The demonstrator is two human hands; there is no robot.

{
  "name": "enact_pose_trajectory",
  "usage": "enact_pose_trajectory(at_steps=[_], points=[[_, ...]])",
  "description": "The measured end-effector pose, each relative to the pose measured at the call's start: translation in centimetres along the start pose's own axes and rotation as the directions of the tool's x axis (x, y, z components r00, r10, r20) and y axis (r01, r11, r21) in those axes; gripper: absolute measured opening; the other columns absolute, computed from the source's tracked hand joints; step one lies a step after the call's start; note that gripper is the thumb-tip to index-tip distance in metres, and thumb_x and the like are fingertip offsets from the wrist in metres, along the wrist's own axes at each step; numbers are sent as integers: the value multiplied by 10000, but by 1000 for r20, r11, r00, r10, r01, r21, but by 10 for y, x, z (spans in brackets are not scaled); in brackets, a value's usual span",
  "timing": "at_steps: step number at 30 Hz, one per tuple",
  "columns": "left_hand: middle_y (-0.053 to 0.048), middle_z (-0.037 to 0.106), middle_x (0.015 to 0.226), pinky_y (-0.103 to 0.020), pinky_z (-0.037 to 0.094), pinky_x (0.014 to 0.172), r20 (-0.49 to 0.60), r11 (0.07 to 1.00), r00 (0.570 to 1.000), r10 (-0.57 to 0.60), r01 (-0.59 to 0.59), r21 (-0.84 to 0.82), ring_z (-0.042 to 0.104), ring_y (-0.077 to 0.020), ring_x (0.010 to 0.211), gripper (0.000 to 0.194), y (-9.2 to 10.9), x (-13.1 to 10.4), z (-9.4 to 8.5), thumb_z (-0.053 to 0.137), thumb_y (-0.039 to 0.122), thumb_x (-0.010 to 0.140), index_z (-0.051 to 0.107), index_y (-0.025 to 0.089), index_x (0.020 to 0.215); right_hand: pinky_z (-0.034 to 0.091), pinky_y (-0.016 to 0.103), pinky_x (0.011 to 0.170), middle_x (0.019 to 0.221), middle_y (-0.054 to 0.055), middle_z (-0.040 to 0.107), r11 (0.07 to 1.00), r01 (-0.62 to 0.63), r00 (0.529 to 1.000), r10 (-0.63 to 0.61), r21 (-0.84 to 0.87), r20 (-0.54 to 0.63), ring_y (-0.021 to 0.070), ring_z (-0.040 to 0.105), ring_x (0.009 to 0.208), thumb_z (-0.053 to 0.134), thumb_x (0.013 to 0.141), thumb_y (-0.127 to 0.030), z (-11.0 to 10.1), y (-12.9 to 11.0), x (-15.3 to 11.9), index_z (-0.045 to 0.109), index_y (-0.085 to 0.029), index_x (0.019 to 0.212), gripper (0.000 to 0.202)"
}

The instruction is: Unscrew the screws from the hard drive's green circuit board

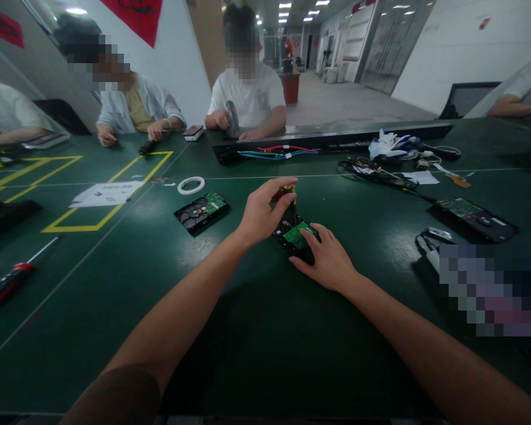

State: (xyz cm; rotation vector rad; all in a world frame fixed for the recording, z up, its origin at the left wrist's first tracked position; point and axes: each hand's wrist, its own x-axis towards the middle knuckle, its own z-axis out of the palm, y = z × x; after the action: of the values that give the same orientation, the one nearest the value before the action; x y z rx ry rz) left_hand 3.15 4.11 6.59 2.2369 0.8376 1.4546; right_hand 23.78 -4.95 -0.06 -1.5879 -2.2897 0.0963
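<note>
A hard drive (297, 235) with a green circuit board facing up lies on the dark green table in front of me. My left hand (268, 208) is closed round the yellow and black handle of a small screwdriver (293, 190). Its thin shaft points down at the drive's far part. My right hand (330, 257) grips the near end of the drive, thumb at the near edge and fingers over the board and far side. Part of the drive is hidden by both hands. I cannot tell whether the screwdriver tip sits in a screw.
A second hard drive (202, 211) and a roll of white tape (191, 185) lie to the left. Farther left is a red and black screwdriver (15, 277). Another drive (473, 218) with a cable is on the right. Co-workers sit across, behind a long black bar (336, 139).
</note>
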Motion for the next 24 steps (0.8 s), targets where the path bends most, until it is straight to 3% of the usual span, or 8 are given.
enact_pose_trajectory(at_steps=[10,18,24], points=[[-72,752,1306,-383,565,1094,96,987,984,153,-156,27,701,-193,1235,320,4,4,-7,531,132,1061,695,216,1322,475,589,1145,1576,225,454,1000,0,1000,0,-24,1,433,497,1409,554,960,-696,0,-1,1,513,-164,1521,774],[-83,746,1353,-412,598,1083,140,990,988,66,-48,-130,712,-234,1265,230,18,3,-6,686,232,1010,723,221,1237,480,591,1140,1572,215,443,1000,6,1000,-6,-19,-12,433,497,1394,569,953,-691,3,1,1,512,-169,1517,770],[-115,767,1264,-433,636,1011,90,959,996,-21,45,-281,752,-242,1183,139,11,1,0,735,204,968,644,185,1071,494,601,1118,1569,206,447,1000,-1,1000,2,12,-24,438,498,1393,586,944,-693,4,2,1,518,-197,1516,760]])
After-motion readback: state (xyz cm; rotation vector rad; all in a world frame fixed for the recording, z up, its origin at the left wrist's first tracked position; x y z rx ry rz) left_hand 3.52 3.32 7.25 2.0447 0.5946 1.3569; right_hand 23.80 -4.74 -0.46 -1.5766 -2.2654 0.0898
